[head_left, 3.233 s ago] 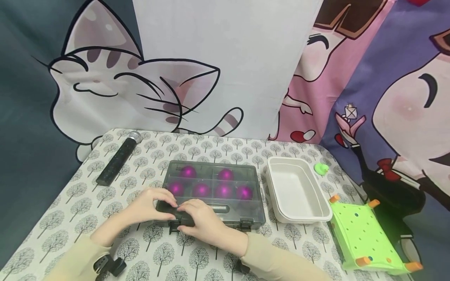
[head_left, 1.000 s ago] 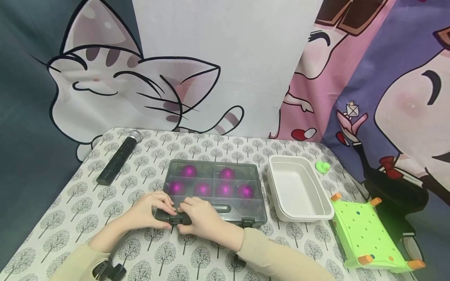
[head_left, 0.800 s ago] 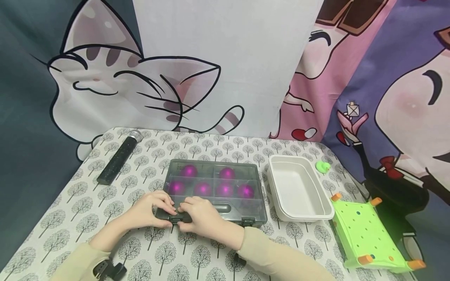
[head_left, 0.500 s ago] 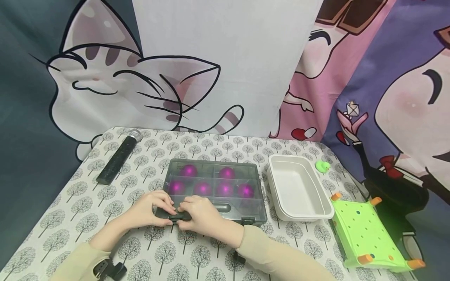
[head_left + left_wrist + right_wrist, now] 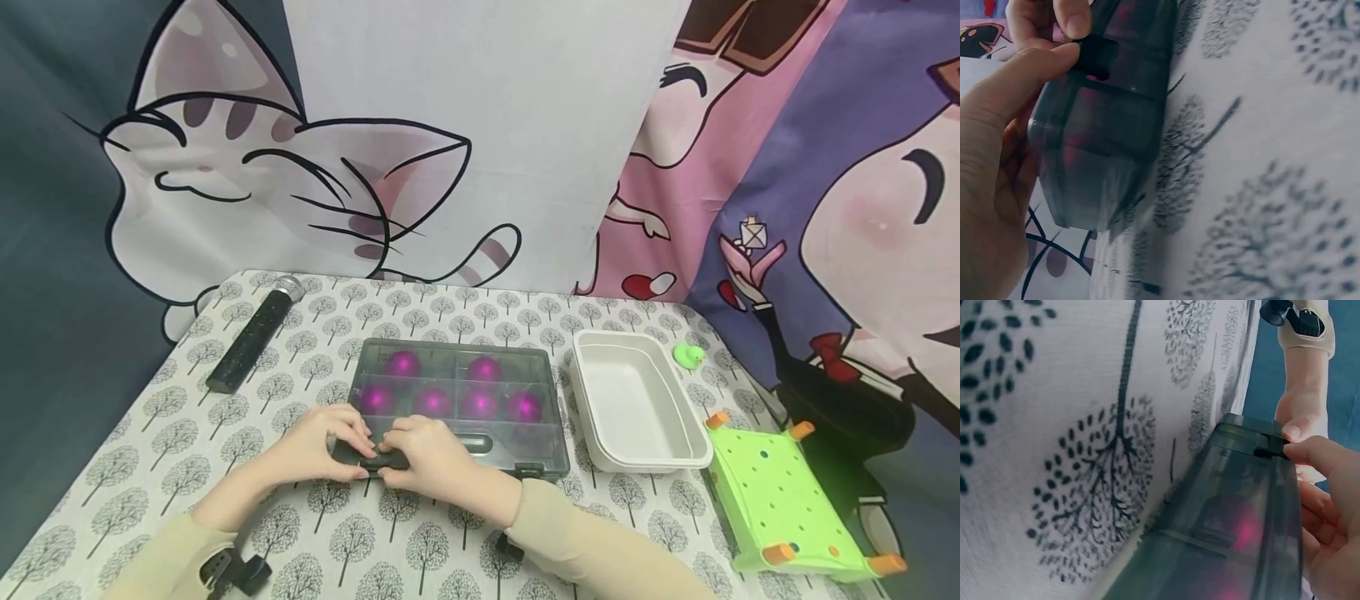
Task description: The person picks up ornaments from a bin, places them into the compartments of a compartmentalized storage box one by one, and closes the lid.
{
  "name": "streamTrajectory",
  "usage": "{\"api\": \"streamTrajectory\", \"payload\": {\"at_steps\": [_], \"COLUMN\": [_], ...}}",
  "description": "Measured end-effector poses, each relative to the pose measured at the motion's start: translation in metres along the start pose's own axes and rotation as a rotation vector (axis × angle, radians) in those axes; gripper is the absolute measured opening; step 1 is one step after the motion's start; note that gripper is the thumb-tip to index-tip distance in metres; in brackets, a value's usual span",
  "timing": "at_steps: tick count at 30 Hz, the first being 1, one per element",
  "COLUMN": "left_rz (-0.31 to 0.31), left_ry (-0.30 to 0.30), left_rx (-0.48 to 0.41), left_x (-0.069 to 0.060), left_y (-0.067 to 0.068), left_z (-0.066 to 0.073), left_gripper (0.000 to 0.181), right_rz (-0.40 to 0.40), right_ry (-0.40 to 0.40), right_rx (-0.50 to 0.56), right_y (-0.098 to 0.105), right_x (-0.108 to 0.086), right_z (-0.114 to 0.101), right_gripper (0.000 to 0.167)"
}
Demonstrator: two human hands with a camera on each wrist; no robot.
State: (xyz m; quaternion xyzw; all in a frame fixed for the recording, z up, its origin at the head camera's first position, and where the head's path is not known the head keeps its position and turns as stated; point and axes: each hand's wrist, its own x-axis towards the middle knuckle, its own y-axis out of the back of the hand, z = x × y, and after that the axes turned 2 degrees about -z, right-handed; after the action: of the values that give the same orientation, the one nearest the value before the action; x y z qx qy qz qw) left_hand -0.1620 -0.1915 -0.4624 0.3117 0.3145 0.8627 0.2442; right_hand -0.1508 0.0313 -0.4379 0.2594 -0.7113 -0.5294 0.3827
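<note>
A dark translucent plastic organizer box [image 5: 517,440] lies with its lid down. Several shiny magenta balls [image 5: 433,403] show through the lid in divided compartments. My left hand [image 5: 318,446] holds the box's front left corner, its thumb on the front latch [image 5: 1097,57] and its fingers over the lid edge. Right beside it, my right hand [image 5: 435,458] pinches the same latch area, thumb at the front and fingers on the lid. In the right wrist view both thumbs meet at the black latch [image 5: 1270,447]. The second latch [image 5: 529,471], at the front right, is untouched.
A white plastic tub [image 5: 633,400] stands right of the box. Behind it sits a small green rubber duck [image 5: 687,356]. A lime-green stool-like piece with orange legs [image 5: 783,504] is at the right edge. A black microphone [image 5: 255,337] lies at the left.
About three seconds ago the left latch hung below the box's front edge; now it sits up against the front under both thumbs. The hands have barely moved in the last second.
</note>
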Motion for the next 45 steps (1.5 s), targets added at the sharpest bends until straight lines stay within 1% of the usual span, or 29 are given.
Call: {"api": "streamTrajectory", "payload": {"at_steps": [2,5,8,11,13,15,17,20,23,27,31,34,38,41,45], "left_rz": [-0.032,-0.082,-0.135,-0.184,-0.213,-0.234,-0.248,-0.256,-0.267,-0.296,-0.332,-0.362,-0.375,-0.375,-0.365], "left_ry": [0.006,0.015,0.025,0.045,0.063,0.06,0.047,0.011,-0.023,-0.046,-0.04,-0.055,-0.093,-0.09,-0.081], "left_rx": [-0.004,-0.016,-0.012,-0.004,-0.004,-0.004,0.001,0.008,0.014,0.018,0.02,0.025,0.029,0.04,0.051], "left_x": [0.002,0.007,0.014,0.022,0.028,0.036,0.047,0.064,0.081,0.101,0.115,0.12,0.12,0.117,0.112], "left_y": [0.003,0.008,0.014,0.018,0.018,0.016,0.011,0.004,-0.003,-0.015,-0.033,-0.049,-0.066,-0.074,-0.083], "left_z": [0.001,0.003,0.004,0.007,0.01,0.013,0.017,0.023,0.03,0.041,0.054,0.063,0.072,0.076,0.076], "left_gripper": [0.023,0.02,0.018,0.018,0.02,0.021,0.021,0.022,0.023,0.028,0.031,0.033,0.037,0.041,0.044], "right_rz": [-0.054,-0.133,-0.175,-0.174,-0.153,-0.12,-0.078,-0.015,0.031,0.071,0.083,0.083,0.089,0.093,0.101], "right_ry": [-0.023,-0.048,-0.052,-0.036,-0.03,-0.035,-0.052,-0.079,-0.105,-0.121,-0.125,-0.127,-0.149,-0.173,-0.195], "right_rx": [0.019,0.082,0.147,0.188,0.195,0.211,0.216,0.212,0.189,0.168,0.149,0.139,0.135,0.133,0.137], "right_y": [0.003,0.007,0.013,0.021,0.026,0.032,0.037,0.044,0.05,0.058,0.063,0.064,0.063,0.062,0.058], "right_x": [-0.001,-0.002,-0.007,-0.015,-0.023,-0.033,-0.043,-0.058,-0.071,-0.088,-0.102,-0.113,-0.125,-0.133,-0.141], "right_z": [0.0,0.001,0.004,0.011,0.017,0.024,0.034,0.051,0.068,0.086,0.095,0.096,0.092,0.089,0.09], "right_gripper": [0.028,0.033,0.032,0.029,0.027,0.024,0.021,0.018,0.017,0.016,0.016,0.017,0.02,0.024,0.028]}}
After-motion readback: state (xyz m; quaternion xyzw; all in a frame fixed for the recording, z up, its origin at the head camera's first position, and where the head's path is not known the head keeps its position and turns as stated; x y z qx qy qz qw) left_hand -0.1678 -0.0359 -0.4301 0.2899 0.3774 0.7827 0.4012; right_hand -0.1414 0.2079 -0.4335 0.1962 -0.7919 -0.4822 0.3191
